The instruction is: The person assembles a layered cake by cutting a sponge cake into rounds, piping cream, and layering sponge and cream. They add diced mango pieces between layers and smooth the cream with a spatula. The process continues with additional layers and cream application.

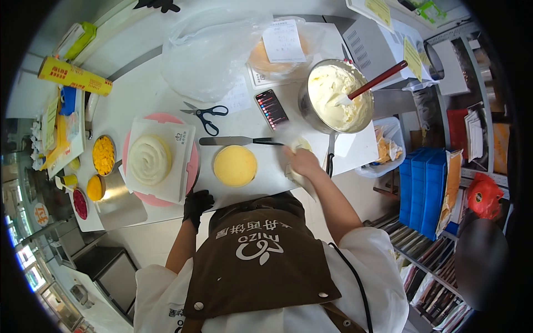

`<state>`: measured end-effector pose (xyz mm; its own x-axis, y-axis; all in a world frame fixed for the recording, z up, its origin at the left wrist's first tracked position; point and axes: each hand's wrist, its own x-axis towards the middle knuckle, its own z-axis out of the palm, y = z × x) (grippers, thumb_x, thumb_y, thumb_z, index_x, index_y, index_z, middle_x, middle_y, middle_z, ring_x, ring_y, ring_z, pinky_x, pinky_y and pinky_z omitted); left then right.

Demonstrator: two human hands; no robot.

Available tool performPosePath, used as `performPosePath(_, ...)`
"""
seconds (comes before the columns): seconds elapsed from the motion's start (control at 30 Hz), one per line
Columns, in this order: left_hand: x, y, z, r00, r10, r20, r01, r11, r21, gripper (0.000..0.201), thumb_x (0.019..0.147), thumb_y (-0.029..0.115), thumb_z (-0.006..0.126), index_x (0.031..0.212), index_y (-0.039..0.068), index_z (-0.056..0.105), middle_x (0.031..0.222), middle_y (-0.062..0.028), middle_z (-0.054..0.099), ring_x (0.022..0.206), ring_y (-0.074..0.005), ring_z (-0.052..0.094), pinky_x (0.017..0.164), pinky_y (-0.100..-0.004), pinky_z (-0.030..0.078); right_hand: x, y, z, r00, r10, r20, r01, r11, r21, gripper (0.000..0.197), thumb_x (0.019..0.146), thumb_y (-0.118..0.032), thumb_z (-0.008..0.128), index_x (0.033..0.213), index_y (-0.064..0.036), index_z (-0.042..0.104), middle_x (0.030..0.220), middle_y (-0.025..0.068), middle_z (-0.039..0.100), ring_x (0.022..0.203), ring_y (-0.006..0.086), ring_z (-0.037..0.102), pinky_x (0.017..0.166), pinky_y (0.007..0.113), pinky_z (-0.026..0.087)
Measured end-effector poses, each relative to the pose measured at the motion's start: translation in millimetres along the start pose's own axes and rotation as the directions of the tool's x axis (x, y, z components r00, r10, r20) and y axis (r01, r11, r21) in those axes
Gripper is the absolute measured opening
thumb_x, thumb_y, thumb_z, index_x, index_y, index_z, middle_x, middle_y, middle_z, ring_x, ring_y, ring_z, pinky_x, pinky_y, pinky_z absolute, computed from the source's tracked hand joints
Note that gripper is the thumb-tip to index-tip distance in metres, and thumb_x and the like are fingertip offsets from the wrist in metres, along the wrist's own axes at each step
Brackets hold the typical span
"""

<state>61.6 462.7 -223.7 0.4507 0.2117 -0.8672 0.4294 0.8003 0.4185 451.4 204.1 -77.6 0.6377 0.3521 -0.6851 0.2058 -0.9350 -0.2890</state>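
My bare right hand (304,162) is closed on a limp white cloth (300,178) at the table's front edge. Motion blurs the cloth's far end. Just left of that hand lies a palette knife (226,141) with a black handle. A round yellow cake layer (235,166) sits on the table between my hands. My left hand (197,206), in a black glove, rests loosely curled by the table edge with nothing visible in it. Beside it, a pink turntable (194,165) carries a white board (179,186) and a cake (149,160) topped with a cream spiral.
A steel bowl of cream (333,89) with a red-handled spatula (383,77) stands back right. Scissors (208,115), a phone (271,109) and a plastic bag (205,55) lie farther back. A bowl of diced yellow fruit (104,155) is at left. Blue bins (422,188) stand right.
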Motion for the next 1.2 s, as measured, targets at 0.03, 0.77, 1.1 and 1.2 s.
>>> performPosePath(0.03,-1,2,2,0.999,0.011,-0.038,-0.011,1.0,0.007,0.089,0.094,0.08,0.045,0.125,-0.003,0.063,0.109,-0.021,0.073,0.097,-0.0356,0.072,0.082,-0.0488,0.06,10,-16,4,0.998,-0.057,0.029,0.058,0.998,-0.015,0.081,0.101,-0.068,0.036,0.111,0.0028,0.074,0.116,0.0272,0.071,0.111,0.0428,0.068,0.098,0.049,0.052)
performPosePath(0.77,-9,11,-16,0.77,0.459,0.443,0.053,0.647,-0.761,0.051,0.099,0.045,0.059,0.131,0.006,0.056,0.128,-0.0169,0.063,0.12,-0.0347,0.06,0.104,-0.0473,0.049,69,-68,2,0.745,-0.663,-0.068,0.588,0.702,-0.401,0.029,0.084,-0.01,0.066,0.111,-0.005,0.058,0.116,0.019,0.065,0.1,0.0417,0.067,0.084,0.05,0.054)
performPosePath(1.1,-92,105,-80,0.82,0.543,0.179,-0.115,0.462,-0.879,0.082,0.103,0.063,0.046,0.161,0.007,0.03,0.163,-0.0121,0.039,0.151,-0.0314,0.036,0.126,-0.0505,0.026,-100,-122,-60,0.846,-0.502,-0.181,0.517,0.855,0.042,0.018,0.1,-0.009,0.06,0.115,-0.0041,0.068,0.099,0.0174,0.07,0.075,0.039,0.065,0.072,0.042,0.054)
performPosePath(1.2,-73,102,-75,0.831,0.502,0.242,-0.052,0.503,-0.863,0.082,0.103,0.063,0.046,0.161,0.007,0.031,0.163,-0.012,0.039,0.15,-0.0314,0.036,0.126,-0.0501,0.026,-133,-205,-36,0.528,-0.806,-0.266,0.799,0.578,-0.165,0.041,0.095,0.005,0.059,0.133,-0.0075,0.066,0.116,0.0164,0.068,0.085,0.0328,0.067,0.076,0.039,0.056)
